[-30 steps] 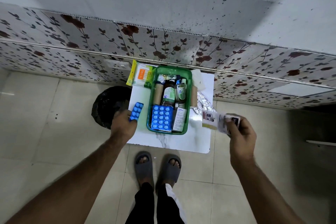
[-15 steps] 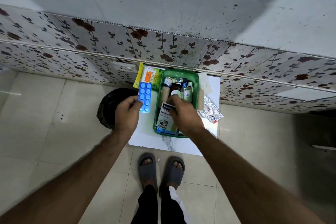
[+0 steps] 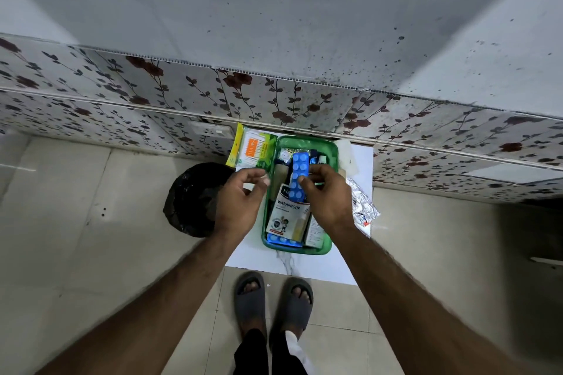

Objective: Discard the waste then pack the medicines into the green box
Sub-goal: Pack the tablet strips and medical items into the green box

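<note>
The green box stands on a small white table and holds bottles, a white "Washproof" packet and a blue blister strip at its near end. Over the box my right hand pinches a second blue tablet strip between thumb and fingers. My left hand hovers at the box's left rim, its fingers curled and apart with nothing in them. A silver foil strip lies on the table right of the box. A green and yellow cotton-bud pack lies at the table's back left.
A black bin-liner bag sits on the floor left of the table. Behind the table runs a floral-patterned wall panel. My feet in grey slippers stand on the tiled floor in front of the table.
The blue tablet strip passed from my left hand to my right, which had just laid the white packet in the box. My left hand now holds nothing.
</note>
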